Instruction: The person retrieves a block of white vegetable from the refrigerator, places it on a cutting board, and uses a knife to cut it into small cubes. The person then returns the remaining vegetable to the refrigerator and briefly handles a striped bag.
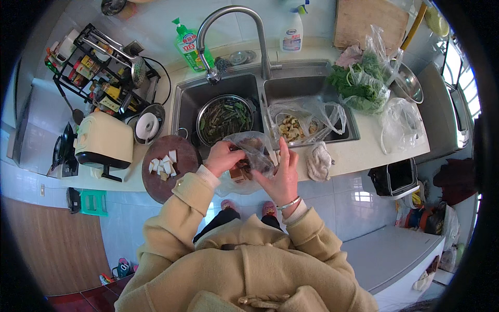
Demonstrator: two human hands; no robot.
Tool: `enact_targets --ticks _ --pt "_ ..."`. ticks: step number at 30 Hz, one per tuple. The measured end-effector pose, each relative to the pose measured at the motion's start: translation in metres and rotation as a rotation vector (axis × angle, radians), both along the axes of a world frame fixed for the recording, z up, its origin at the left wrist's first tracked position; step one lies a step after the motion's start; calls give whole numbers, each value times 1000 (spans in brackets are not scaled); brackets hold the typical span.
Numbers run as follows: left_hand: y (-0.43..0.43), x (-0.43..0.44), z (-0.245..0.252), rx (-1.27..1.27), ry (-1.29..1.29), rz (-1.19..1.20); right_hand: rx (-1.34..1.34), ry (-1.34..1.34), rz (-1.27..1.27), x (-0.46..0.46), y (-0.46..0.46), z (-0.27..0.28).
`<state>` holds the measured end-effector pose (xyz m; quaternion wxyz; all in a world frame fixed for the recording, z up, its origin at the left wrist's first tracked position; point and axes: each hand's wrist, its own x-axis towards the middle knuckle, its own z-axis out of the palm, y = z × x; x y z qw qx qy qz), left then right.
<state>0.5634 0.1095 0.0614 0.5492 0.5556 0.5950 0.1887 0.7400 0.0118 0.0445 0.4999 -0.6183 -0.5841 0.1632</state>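
A clear plastic bag (249, 183) with brown food pieces inside hangs before me at the counter's front edge. My left hand (227, 158) grips its left side, the fingertips partly hidden in the folds. On the other side, my right hand (286, 177) holds the plastic with its thumb across it and its index finger raised. Just beyond, in the left sink basin (187, 93), stands a metal pot (199, 117) of dark green cut vegetables (226, 117). White cut pieces (165, 165) lie on the round cutting board (156, 187) left of my left hand.
The right basin (300, 84) holds an open plastic bag (327, 128) with pale scraps (292, 128). A cloth (319, 162) lies on the front edge. Bagged leafy greens (362, 89) sit at right. The faucet (265, 50) arches above; a cream appliance (103, 138) stands at left.
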Motion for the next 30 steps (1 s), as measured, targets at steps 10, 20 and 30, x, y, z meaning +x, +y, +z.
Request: enact_targets --ticks 10,20,30 --pt "-3 -20 19 30 57 -265 32 18 -81 12 0 -19" --pt "8 -31 10 138 -196 -402 88 -25 -129 17 4 -29" --pt "5 -40 20 48 -303 -318 30 32 -245 36 6 -36"
